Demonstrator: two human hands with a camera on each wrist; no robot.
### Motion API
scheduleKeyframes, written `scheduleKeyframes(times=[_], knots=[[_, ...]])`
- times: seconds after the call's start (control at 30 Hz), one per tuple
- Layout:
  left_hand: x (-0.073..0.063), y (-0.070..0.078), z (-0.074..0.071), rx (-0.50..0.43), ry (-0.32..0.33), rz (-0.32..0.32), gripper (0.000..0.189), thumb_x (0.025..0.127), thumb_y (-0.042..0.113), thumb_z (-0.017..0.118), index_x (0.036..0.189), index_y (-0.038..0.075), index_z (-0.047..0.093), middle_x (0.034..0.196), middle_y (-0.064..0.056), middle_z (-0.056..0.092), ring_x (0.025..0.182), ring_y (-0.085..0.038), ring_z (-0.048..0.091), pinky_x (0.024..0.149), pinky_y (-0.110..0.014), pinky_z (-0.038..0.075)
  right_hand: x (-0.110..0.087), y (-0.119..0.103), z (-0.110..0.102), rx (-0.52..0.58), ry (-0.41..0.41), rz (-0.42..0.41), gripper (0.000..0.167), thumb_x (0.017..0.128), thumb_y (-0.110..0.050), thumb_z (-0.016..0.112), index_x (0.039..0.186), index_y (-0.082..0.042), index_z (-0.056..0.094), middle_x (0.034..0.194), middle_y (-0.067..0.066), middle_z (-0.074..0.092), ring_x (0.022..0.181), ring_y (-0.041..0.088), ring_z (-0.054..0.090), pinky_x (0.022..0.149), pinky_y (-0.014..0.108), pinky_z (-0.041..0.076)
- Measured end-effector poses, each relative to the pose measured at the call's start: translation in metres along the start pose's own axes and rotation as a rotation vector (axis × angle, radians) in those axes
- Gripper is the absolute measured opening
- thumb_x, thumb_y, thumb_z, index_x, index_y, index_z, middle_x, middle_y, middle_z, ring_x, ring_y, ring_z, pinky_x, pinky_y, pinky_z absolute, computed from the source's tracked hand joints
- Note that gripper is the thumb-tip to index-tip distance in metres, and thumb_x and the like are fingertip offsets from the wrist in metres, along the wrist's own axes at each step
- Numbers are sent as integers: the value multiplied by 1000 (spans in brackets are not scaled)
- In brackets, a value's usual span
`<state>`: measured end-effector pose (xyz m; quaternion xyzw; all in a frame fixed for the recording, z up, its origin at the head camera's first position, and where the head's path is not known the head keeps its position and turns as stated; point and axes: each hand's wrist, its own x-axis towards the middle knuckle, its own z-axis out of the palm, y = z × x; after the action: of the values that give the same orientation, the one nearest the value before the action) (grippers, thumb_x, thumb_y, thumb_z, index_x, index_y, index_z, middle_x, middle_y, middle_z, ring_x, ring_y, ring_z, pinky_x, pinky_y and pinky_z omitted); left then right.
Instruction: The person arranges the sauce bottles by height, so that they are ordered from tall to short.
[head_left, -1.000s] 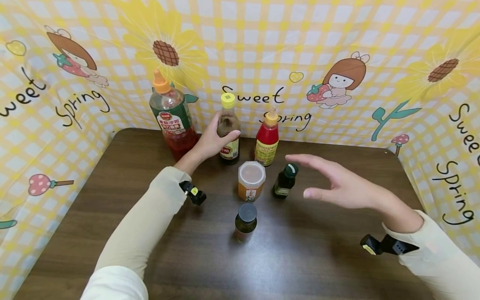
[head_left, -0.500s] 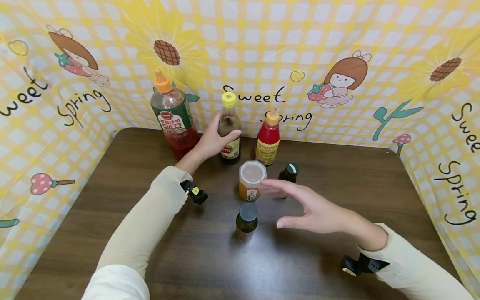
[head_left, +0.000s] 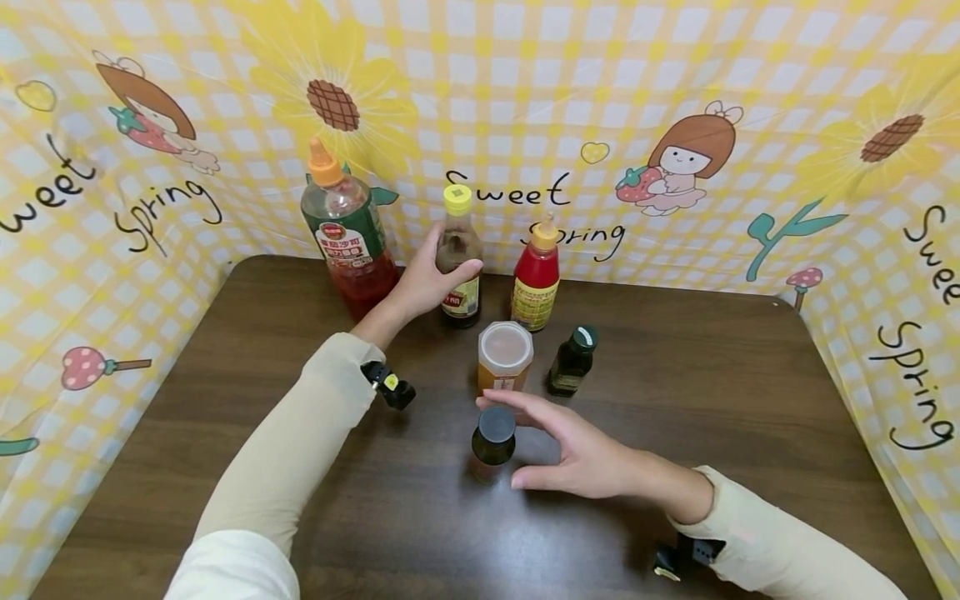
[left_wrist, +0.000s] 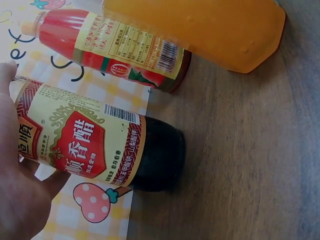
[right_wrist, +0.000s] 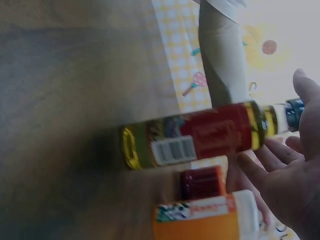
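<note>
Near the centre of the head view, the left hand (head_left: 422, 285) grips the yellow-capped bottle (head_left: 460, 242), thumb across the near side and fingers round the far side. That bottle stands upright towards the back of the brown table (head_left: 180, 408); the left wrist view shows its cream label with a red patch and a barcode.

The right hand (head_left: 583, 458), right of the lower centre, holds nothing: its thumb and fingers are spread apart, with the grey-capped bottle (head_left: 492, 450) at the gap between them. I cannot tell whether any finger touches the glass. This bottle stands upright at the lower centre, and the right wrist view, a little blurred, shows its red label and barcode.

Just above it in the head view is the orange jar (head_left: 506, 358) with a pale lid, the right fingertips close to its base. The small green bottle (head_left: 572, 362) stands to the jar's right, and the red bottle (head_left: 536, 283) stands above and between those two. At the upper left, the big sauce bottle (head_left: 347, 237) stands beyond the left wrist. A yellow checked cloth (head_left: 495, 100) fills the top of the frame.
</note>
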<state>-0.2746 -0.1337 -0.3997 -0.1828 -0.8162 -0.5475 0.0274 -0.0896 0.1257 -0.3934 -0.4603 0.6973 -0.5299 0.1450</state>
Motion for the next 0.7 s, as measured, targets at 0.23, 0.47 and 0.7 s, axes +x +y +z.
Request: scheduleKeyframes(times=[0.23,0.47,0.7], knots=[[-1,1,0,-2,2,7,63,97,30,71,148,11,38,138,-8,50,131,-22,46,114,-46,33,5,10,14,-2,14,6,84,89,-8,80,157,-7,31,155,9,46,143,25,43,116,38,35],[-1,1,0,-7,0,-23,66,97,31,71,150,11,37,140,-10,48,133,-23,45,115,-46,32,7,18,22,-117,14,-23,76,88,-9,82,151,-4,41,151,11,51,139,23,49,115,38,37],[-1,2,-1,5,4,-45,70,97,35,71,152,13,35,142,-10,47,136,-24,43,116,-47,31,9,24,26,-157,14,-28,75,88,-12,82,151,-5,41,149,10,52,136,22,51,114,38,39]])
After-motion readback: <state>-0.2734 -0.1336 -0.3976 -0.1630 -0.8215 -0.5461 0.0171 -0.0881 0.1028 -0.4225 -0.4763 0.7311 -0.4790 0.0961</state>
